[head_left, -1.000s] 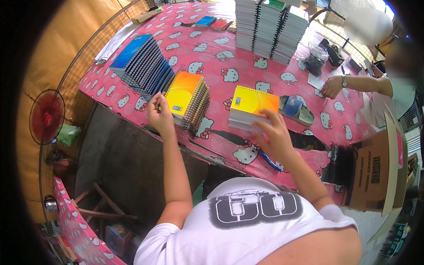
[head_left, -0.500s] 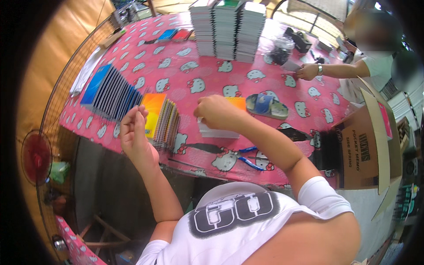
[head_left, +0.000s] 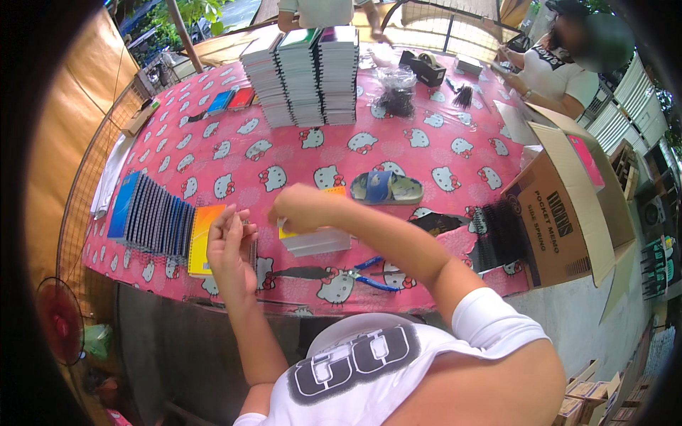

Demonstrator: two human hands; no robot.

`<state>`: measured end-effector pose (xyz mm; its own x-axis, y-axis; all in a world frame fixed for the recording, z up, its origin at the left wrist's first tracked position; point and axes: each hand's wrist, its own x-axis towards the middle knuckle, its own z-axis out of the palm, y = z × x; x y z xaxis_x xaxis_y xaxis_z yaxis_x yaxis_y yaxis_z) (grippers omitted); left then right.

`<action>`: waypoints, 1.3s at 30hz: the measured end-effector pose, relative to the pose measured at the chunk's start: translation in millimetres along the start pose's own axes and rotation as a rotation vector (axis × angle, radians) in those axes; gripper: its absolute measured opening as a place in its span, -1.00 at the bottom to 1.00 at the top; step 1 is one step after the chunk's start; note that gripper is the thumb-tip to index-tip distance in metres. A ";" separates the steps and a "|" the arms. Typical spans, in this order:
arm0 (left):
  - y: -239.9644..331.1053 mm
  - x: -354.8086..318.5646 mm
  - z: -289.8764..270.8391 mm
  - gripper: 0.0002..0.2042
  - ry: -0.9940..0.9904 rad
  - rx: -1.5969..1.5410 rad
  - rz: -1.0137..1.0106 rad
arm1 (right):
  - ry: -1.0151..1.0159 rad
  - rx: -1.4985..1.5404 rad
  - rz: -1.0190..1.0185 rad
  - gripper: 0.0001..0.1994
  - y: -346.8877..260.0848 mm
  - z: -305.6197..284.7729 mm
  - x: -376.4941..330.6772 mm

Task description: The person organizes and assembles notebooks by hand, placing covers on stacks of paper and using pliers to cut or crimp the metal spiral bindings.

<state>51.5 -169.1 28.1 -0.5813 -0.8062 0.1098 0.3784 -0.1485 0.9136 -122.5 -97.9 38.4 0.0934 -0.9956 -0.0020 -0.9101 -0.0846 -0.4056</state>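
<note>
My right hand [head_left: 307,211] is over a small stack of yellow-covered memo pads with white page edges [head_left: 317,243]. Its fingers curl downward at the stack's left side, and whatever they pinch is hidden. My left hand [head_left: 233,245] is raised palm inward, its fingers loosely bent and apart, with nothing visible in them. Behind it, partly covered, stands a row of yellow-orange spiral notebooks [head_left: 204,245]. To the left of these is a long row of blue spiral notebooks [head_left: 153,220], leaning on one another.
Blue-handled pliers [head_left: 371,275] lie near the front edge. A blue slipper [head_left: 387,187] sits beyond the pads. Black spiral coils [head_left: 497,234] lie beside a cardboard box [head_left: 561,220]. Tall notebook stacks [head_left: 302,78] and a tape dispenser [head_left: 423,69] stand farther back. Other people work across the table.
The view has shifted, showing more of the table's far side and another person there. My right hand stays at the yellow pads; my left fingers have loosened slightly beside the yellow-orange notebooks.
</note>
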 end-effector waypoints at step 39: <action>-40.8 17.5 60.1 -0.82 -0.362 1.005 0.587 | 0.844 0.371 0.236 -0.51 25.9 52.7 -112.5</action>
<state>-17.4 -142.7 16.3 -0.7375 -0.3718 0.5639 0.0180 0.8237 0.5667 -135.3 13.9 -20.0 -0.5307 -0.6976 0.4814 -0.6688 -0.0042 -0.7434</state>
